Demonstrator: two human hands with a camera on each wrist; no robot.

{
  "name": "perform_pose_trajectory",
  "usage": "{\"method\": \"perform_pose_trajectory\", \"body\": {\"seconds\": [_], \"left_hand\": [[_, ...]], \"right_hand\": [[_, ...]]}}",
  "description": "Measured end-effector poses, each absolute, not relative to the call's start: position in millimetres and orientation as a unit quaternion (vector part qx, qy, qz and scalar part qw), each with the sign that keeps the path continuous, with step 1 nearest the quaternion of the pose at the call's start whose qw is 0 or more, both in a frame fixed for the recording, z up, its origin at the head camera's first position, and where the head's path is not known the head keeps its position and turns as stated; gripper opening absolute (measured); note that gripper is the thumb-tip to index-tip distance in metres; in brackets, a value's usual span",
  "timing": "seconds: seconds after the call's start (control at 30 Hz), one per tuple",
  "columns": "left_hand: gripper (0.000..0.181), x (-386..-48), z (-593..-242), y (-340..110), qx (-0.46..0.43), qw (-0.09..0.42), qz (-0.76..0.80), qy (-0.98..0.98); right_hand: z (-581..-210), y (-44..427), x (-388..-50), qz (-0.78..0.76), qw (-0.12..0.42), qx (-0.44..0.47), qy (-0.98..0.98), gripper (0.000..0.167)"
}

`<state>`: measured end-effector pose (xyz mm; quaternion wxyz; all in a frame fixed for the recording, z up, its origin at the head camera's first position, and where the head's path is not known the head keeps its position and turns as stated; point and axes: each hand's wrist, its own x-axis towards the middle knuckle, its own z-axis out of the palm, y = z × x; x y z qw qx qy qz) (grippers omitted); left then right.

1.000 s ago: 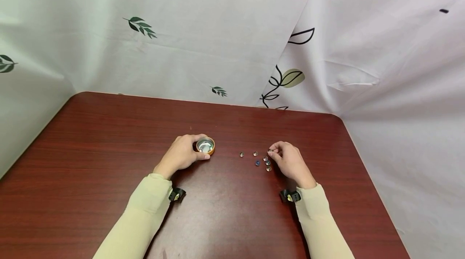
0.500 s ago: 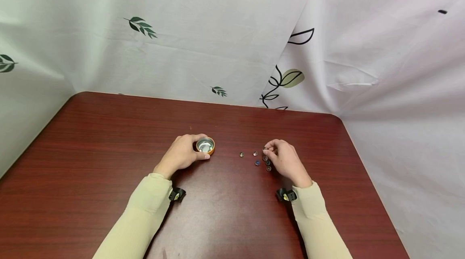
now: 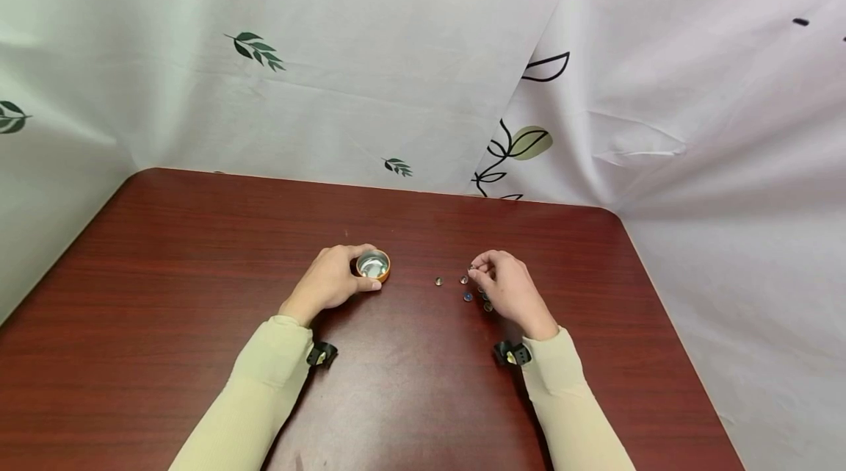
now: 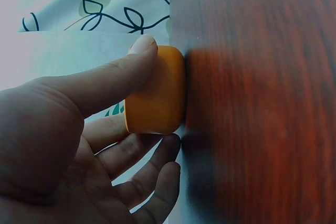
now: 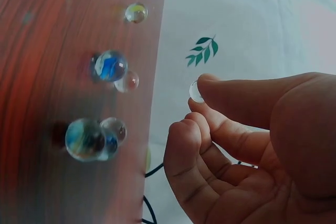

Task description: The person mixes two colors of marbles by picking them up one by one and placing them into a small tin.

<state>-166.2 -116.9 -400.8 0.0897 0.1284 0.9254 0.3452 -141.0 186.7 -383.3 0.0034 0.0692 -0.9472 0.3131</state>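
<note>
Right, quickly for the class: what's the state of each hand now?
Left hand: holding the orange container.
Right hand: pinching a clear marble.

Our left arm (image 3: 247, 394) extended forward and angled inward, our left hand (image 3: 328, 280) curved in a wide grip, left thumb (image 4: 107, 87) opposite the left fingers (image 4: 160, 187), our right arm (image 3: 568, 401) slanting in likewise, our right hand (image 3: 510, 289) pinching between right thumb (image 5: 239, 95) and right forefinger (image 5: 236, 135), neighbouring fingers (image 5: 184, 142) bent.
</note>
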Motion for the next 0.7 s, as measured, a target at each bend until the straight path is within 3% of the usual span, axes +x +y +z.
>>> {"method": "perform_pose_trajectory", "body": {"seconds": [0.7], "left_hand": [[0.058,-167.0,-401.7,-116.4,0.124,0.089,0.349,0.924]], "right_hand": [[-378.6,151.4,-143.1,0.332,0.002,0.106,-0.937,0.004]]}}
